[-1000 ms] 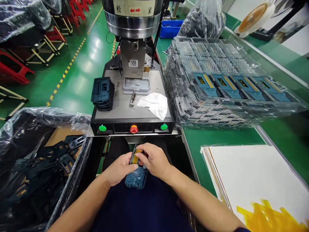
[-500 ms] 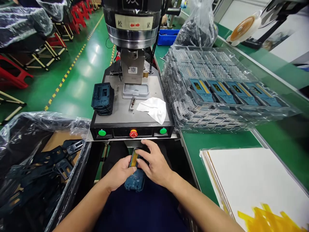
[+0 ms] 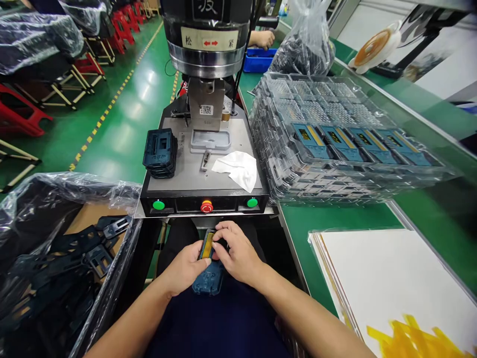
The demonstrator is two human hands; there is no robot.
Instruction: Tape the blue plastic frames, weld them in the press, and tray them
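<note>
A dark blue plastic part (image 3: 207,279) with a yellow strip (image 3: 207,246) along its upper section lies low in front of my body. My left hand (image 3: 187,266) is closed on its left side, the thumb near the strip's lower end. At the strip's right edge, my right hand (image 3: 238,252) has its thumb and index finger pinched together; whether something small is between them cannot be made out. Ahead stands a press with a metal head (image 3: 206,104) above a grey fixture (image 3: 210,141). A stack of dark blue parts (image 3: 160,153) sits left of the fixture.
A white cloth (image 3: 238,169) lies on the press base, which has green buttons and a red one (image 3: 206,206). Stacked clear trays (image 3: 298,174) stand right, beyond white sheets (image 3: 391,278) with yellow strips. A lined box (image 3: 130,238) is left. Another person's hand (image 3: 264,39) shows behind the press.
My right hand's fingers have drawn together from a more spread pose at the yellow strip. Another person's hand has appeared near the blue bin. The view has shifted slightly.
</note>
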